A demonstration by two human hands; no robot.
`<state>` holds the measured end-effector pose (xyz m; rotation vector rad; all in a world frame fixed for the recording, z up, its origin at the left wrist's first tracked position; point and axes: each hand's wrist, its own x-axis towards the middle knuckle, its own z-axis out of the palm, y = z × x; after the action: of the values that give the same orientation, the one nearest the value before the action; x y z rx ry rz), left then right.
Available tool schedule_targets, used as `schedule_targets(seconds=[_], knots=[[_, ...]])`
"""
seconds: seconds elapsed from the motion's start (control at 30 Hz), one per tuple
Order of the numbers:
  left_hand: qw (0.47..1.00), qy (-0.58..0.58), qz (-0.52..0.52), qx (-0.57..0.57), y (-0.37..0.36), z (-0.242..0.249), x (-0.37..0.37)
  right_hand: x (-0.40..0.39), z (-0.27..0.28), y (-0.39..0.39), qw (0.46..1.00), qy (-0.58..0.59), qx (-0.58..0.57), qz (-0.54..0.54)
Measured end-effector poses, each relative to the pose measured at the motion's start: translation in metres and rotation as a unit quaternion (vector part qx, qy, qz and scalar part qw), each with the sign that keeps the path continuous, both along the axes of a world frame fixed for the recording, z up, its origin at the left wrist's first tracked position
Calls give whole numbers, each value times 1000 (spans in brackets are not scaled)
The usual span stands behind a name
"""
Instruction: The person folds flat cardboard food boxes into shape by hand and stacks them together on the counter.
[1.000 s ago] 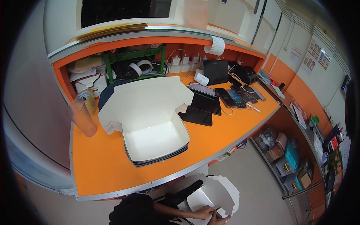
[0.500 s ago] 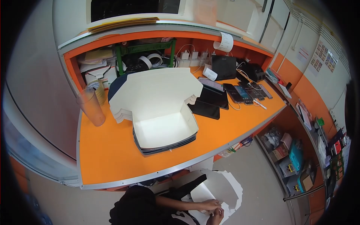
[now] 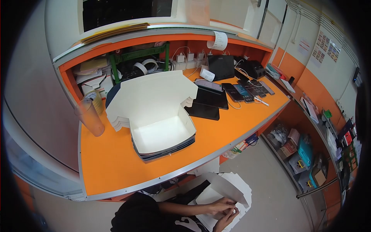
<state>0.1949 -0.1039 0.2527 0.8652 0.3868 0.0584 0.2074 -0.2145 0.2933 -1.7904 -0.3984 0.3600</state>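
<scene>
**Folding a white carton below the orange counter**

Orange counter [image 3: 116, 162] fills the middle of the view, curved along its metal-edged front. On it stands a stack of open white boxes [image 3: 162, 135], lids raised toward the back shelf. A clear tumbler [image 3: 91, 118] stands well to the left of the stack; dark tablets [image 3: 206, 104] and several phones [image 3: 243, 91] lie to its right. Below the counter edge, low in the frame, you hold a partly folded white carton [image 3: 228, 189] in front of your body. Your left hand [image 3: 220, 205] lies across its lower panel, fingers pressed onto the card. Your right hand [image 3: 228, 217] meets it just beneath, fingers apparently pinching the same panel's edge, though the distortion there blurs the detail. Both hands touch each other.
</scene>
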Motion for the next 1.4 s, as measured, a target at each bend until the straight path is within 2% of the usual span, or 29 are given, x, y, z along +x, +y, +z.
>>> schedule_targets(seconds=[0.1,0.23,0.3,0.37,0.43,0.5,0.63,0.77,0.83,0.87,0.93,0.97,1.0,1.03,1.07,1.1,1.13,1.17,1.2,1.23,1.27,1.3,1.37,1.4], knots=[[999,-10,8,-40,3,-5,-2,7,-23,-5,998,-52,-8,30],[994,5,5,-108,2,9,-9,21,-44,-12,999,-23,-33,4],[995,20,-6,-102,4,22,-11,28,-60,-16,999,-16,43,20],[995,37,-14,-97,3,15,-9,28,-47,-18,998,-10,47,30],[990,-6,-18,-138,5,8,-6,26,-35,-19,998,-4,52,42],[994,9,-14,-109,4,10,-6,23,-27,-19,995,-46,72,55],[996,35,-2,-87,2,16,-6,18,-15,-15,998,-9,65,16],[997,29,-20,-74,5,25,-9,23,-9,-19,999,-7,27,37],[1000,28,-1,-10,1,37,-13,29,-15,-18,999,-9,27,40],[1000,28,-4,-10,-1,51,-19,35,-24,-19,997,9,63,34],[991,-53,13,123,5,84,-39,50,-28,-22,994,37,99,5],[968,-94,6,232,15,115,-52,62,-16,-26,989,119,84,-26],[939,-105,21,326,23,147,-73,72,-6,-22,960,176,219,-21],[948,-88,51,300,28,184,-99,83,1,-20,909,230,347,-13],[859,-115,117,484,38,202,-122,100,4,-25,897,264,352,50],[844,-104,200,487,40,235,-148,111,17,-23,899,263,345,60],[738,-107,275,607,47,249,-173,119,40,-14,898,254,355,59],[705,-51,348,616,49,258,-196,124,64,-3,896,246,365,58],[647,-29,418,637,51,275,-215,127,87,10,903,224,364,47],[518,17,481,707,56,274,-235,128,111,24,909,203,363,35],[444,92,504,735,56,280,-250,128,137,36,910,211,344,93],[405,165,524,731,55,286,-260,127,162,49,908,220,324,149],[348,272,519,732,59,291,-269,121,204,84,920,161,268,238],[348,277,522,728,60,285,-278,112,227,102,916,130,230,300]])
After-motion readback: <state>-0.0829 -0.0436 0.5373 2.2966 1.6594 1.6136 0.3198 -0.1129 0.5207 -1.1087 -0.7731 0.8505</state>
